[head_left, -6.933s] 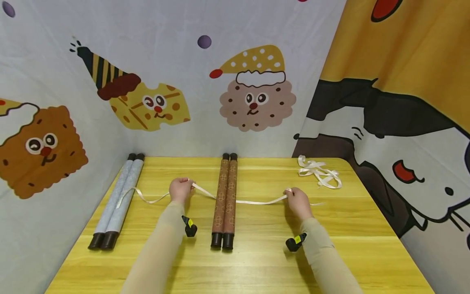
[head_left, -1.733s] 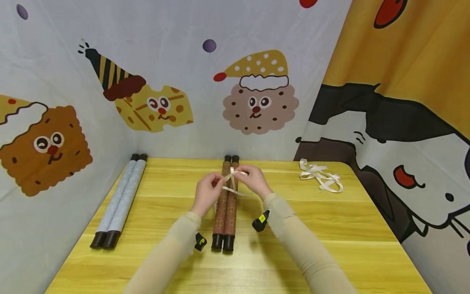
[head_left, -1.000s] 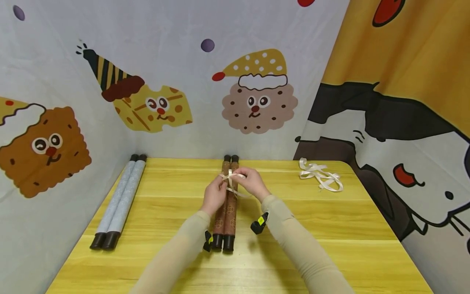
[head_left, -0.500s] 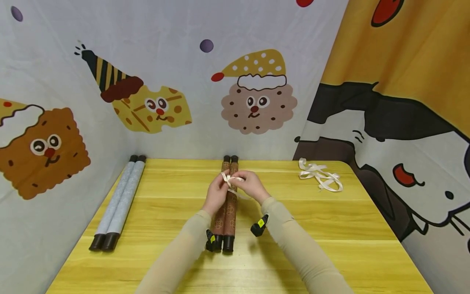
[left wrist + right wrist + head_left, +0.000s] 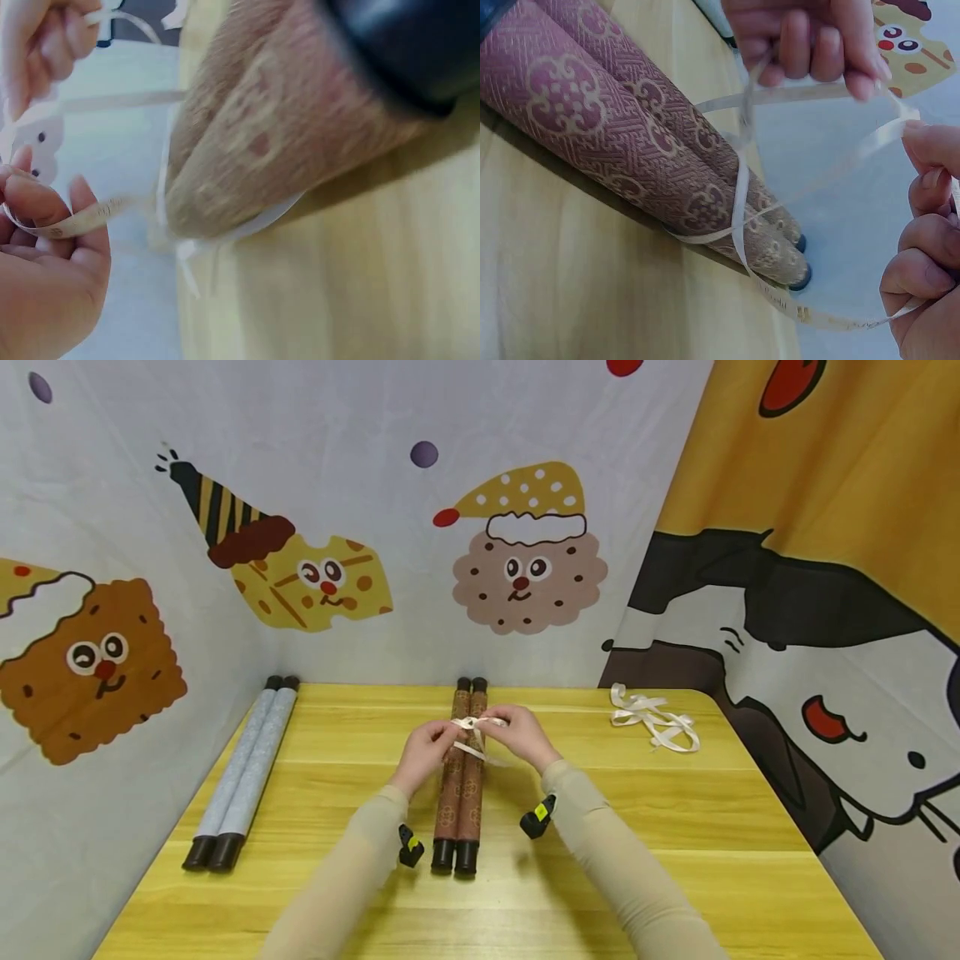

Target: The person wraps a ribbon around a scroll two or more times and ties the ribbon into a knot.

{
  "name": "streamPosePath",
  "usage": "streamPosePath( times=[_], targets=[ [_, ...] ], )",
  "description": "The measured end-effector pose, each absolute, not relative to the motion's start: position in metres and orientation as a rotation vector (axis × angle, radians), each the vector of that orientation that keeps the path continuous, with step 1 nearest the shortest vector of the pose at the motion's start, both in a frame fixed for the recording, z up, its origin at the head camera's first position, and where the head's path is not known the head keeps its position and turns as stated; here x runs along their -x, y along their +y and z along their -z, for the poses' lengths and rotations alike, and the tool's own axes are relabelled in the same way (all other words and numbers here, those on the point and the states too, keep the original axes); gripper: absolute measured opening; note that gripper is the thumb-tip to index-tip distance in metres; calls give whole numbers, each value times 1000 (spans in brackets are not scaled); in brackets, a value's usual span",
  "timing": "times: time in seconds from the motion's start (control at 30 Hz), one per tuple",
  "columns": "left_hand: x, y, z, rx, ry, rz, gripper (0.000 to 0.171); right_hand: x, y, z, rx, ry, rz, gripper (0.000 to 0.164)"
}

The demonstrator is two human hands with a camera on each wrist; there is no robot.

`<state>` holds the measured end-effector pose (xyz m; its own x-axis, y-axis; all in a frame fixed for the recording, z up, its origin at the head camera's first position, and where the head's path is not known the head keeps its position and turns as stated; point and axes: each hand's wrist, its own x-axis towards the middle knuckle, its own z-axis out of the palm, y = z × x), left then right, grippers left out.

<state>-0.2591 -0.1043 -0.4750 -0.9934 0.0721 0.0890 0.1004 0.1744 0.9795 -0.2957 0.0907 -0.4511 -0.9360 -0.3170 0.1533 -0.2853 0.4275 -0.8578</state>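
Note:
A brown patterned scroll with two rollers (image 5: 471, 802) and dark end caps lies on the table. A narrow cream ribbon (image 5: 468, 724) passes round it and crosses over its top, as the right wrist view shows. My left hand (image 5: 422, 756) pinches the ribbon just left of the scroll's upper half. On the other side my right hand (image 5: 522, 737) pinches it between thumb and finger. In the right wrist view, printed ribbon (image 5: 832, 322) runs from the crossing into my right hand (image 5: 930, 255), and the fingertips of both hands nearly meet.
A pale blue scroll with two rollers (image 5: 251, 768) lies at the left of the wooden table (image 5: 360, 893). Loose cream ribbon (image 5: 656, 720) is heaped at the back right. A printed cloth (image 5: 337, 652) hangs behind the table.
Earlier the hands held the ribbon wide apart, with it running under the brown scroll. They came together above it and crossed the ribbon. In the last half second my left hand moved left.

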Motion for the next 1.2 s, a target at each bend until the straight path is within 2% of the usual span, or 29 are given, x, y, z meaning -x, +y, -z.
streamPosePath(
  times=[0.17,0.37,0.63,0.87,1.2],
  targets=[
    [262,-123,462,202,-2519,1840,29,299,98,444,633,2743,1460,14],
    [264,-147,439,367,-2724,1525,21,300,119,429,732,2942,1200,16],
    [265,-159,419,461,-2859,1173,19,299,141,420,766,3111,1014,19],
    [267,-168,432,449,-2876,1044,18,300,160,436,696,3107,988,17],
    [267,-190,461,280,-2940,941,20,291,196,464,556,3070,912,19]
  ],
)
